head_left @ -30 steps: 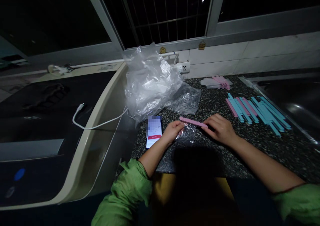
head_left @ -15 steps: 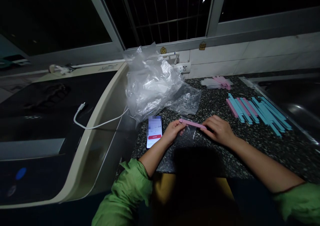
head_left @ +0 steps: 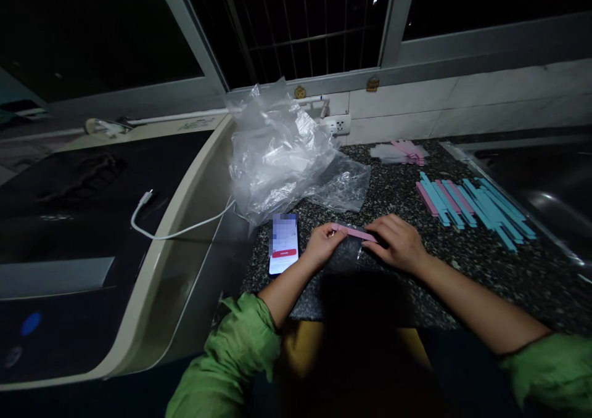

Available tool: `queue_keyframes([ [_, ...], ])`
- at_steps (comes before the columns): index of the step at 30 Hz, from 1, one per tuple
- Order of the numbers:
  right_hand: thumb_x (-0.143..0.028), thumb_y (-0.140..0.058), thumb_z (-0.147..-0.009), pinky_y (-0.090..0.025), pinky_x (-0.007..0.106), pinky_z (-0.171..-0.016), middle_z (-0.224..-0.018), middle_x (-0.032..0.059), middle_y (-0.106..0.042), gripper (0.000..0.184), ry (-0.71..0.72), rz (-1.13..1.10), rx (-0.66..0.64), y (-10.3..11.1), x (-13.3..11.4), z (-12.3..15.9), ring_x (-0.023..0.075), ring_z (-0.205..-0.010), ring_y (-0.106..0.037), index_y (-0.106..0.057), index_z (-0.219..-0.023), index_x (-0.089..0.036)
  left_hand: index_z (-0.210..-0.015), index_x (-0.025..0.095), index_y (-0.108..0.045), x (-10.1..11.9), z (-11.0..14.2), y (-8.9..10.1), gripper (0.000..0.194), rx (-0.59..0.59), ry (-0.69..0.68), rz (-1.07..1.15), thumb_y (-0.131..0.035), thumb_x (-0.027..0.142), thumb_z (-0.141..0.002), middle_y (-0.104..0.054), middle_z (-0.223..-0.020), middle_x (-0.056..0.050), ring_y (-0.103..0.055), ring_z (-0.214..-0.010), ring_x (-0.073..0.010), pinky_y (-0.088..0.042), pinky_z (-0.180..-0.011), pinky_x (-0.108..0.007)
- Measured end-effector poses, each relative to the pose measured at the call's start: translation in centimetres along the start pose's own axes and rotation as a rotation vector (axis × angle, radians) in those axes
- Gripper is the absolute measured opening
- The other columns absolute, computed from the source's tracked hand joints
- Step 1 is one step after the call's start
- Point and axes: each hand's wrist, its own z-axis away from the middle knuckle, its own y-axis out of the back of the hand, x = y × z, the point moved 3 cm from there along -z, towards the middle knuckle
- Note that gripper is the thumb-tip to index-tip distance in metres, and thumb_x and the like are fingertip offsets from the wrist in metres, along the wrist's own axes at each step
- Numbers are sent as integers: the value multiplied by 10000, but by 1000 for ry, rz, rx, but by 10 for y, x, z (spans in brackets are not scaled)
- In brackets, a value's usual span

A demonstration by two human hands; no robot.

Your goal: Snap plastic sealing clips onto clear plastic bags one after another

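Note:
A short pink strip that looks like a nail file (head_left: 356,232), with a dark grey face showing along its far edge, spans the gap between my hands just over the counter. My left hand (head_left: 322,245) is closed, pinching its left end between thumb and fingers. At the other end, my right hand (head_left: 396,243) is closed on it too, thumb below and fingers above. Under the strip lies a small clear plastic sleeve (head_left: 348,254), hard to make out in the shadow. Whether several strips are stacked together I cannot tell.
Blue strips (head_left: 497,211) and a few pink ones lie fanned at the right, beside the sink (head_left: 546,184). Pink strips in clear sleeves (head_left: 407,151) lie behind. A phone (head_left: 283,245), crumpled plastic bags (head_left: 282,159) and a washing machine (head_left: 185,221) stand left.
My right hand has shifted left along the pink nail file, its fingers now over the far edge. The strip has turned slightly, showing a grey face. The whole view has shifted a little.

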Motion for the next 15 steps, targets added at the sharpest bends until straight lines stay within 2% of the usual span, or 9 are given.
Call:
queue_keyframes([
  [12, -309, -510, -829, -395, 293, -660, -737, 56, -632, 173, 17, 17, -32, -8, -5, 0, 167, -719, -515, -616, -817, -173, -590, 136, -586, 0, 1, -5, 325, -29, -15, -16, -698, 436, -532, -528, -539, 33, -415, -538, -81, -308, -545, -214],
  [15, -287, -511, -826, -396, 290, -659, -736, 56, -634, 157, 2, 13, -8, -7, -4, 0, 166, -714, -511, -614, -813, -169, -648, 138, -606, -1, 1, -7, 339, -84, 4, 25, -725, 423, -507, -556, -569, 30, -434, -545, -81, -318, -555, -210],
])
